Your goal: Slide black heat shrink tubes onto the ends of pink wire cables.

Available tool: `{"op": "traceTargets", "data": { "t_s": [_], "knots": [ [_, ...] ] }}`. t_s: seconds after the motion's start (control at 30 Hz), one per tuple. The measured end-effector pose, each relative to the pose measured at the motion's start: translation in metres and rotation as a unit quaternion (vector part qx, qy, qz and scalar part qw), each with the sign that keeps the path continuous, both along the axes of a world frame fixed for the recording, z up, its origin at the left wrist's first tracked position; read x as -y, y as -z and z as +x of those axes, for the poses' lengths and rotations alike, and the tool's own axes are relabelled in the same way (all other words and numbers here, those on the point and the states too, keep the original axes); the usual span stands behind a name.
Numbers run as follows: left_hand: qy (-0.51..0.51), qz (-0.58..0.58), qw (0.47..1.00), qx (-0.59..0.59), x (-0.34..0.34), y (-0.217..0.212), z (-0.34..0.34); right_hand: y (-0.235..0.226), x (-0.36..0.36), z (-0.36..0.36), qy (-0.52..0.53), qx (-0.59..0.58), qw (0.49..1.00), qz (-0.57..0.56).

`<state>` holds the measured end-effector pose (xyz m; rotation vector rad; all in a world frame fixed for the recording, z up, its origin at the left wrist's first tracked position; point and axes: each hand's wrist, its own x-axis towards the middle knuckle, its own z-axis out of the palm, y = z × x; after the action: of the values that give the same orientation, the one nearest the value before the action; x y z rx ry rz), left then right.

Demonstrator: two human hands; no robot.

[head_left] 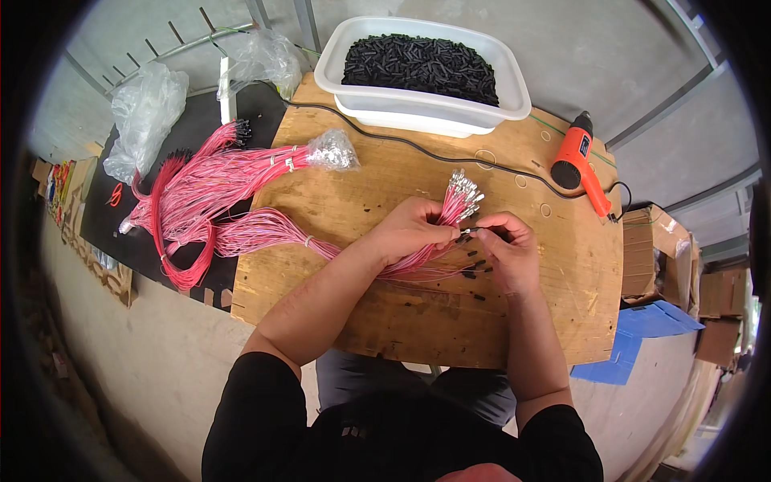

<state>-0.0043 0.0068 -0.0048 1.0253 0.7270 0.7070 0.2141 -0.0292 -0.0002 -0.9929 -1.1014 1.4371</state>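
Observation:
My left hand (pixel 414 229) is closed around a bundle of pink wires (pixel 456 210) whose silvery terminal ends fan out above the fist. Close beside it, my right hand (pixel 507 249) pinches a small black sleeve (pixel 479 231) at the metal tip of one wire. The bundle's wires trail left under my left forearm and join a long pink hank (pixel 273 229). Several loose black sleeves (pixel 474 269) lie on the wooden table (pixel 361 321) just below my hands, near a few separate wire ends.
A white plastic tub (pixel 418 116) of small black sleeves stands at the table's back. An orange heat gun (pixel 574 157) lies at the right, its black cord (pixel 385 145) crossing the tabletop. More pink wire bundles (pixel 185 193) rest on a black surface at left, near clear plastic bags (pixel 148 116).

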Motion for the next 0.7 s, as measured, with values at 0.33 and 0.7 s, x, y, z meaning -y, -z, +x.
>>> {"op": "traceTargets", "data": {
  "t_s": [0.33, 0.7],
  "knots": [
    [-0.001, 0.001, 1.0, 0.0, -0.0006, 0.0019, 0.0004, 0.0004, 0.0002, 0.0016, 0.003, 0.046, 0.998, 0.034],
    [-0.003, 0.003, 1.0, -0.009, 0.0001, -0.0008, 0.0006, -0.0019, 0.0022, 0.0009, 0.01, 0.091, 0.995, 0.046]
  ]
}}
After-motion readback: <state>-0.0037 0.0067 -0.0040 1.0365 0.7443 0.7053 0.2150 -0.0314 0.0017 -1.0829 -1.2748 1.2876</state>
